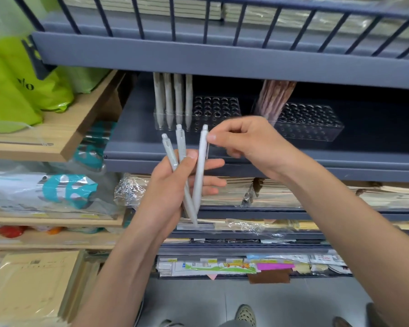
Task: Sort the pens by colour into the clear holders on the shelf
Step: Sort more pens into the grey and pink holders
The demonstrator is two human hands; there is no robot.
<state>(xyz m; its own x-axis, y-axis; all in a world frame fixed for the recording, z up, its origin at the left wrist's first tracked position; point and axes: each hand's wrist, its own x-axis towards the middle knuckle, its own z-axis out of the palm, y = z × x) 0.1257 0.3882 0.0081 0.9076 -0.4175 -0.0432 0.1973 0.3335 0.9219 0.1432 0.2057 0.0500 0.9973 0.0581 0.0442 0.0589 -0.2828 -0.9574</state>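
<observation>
Pale grey pens (181,142), three, fanned clicker-up just in front of the left clear holder (219,107). Left hand (168,190) upright, fingers (190,156) curled round the barrels. Right hand (248,142) palm-down, fingers (213,137) pinching the top of the rightmost pen (200,166).

Grey-blue metal shelving unit (222,55) fills the centre and right. The top tier carries a railing of dark bars (239,24), with pale stacked notebooks (151,8) behind it. The middle shelf (340,166) sits in shadow under the tier above. The lower tiers hold plastic-wrapped paper stacks (281,192) and, at the bottom, colourful sticker sheets (222,265).

To the left, a wooden shelf (64,128) bears lime-green bags (10,90). The lower wooden shelf (57,220) bears teal-and-white packets (66,190). Tan card packs (33,284) stand below these. The floor (293,298) is grey tile. Lighting is even, with glare on the plastic wrap.
</observation>
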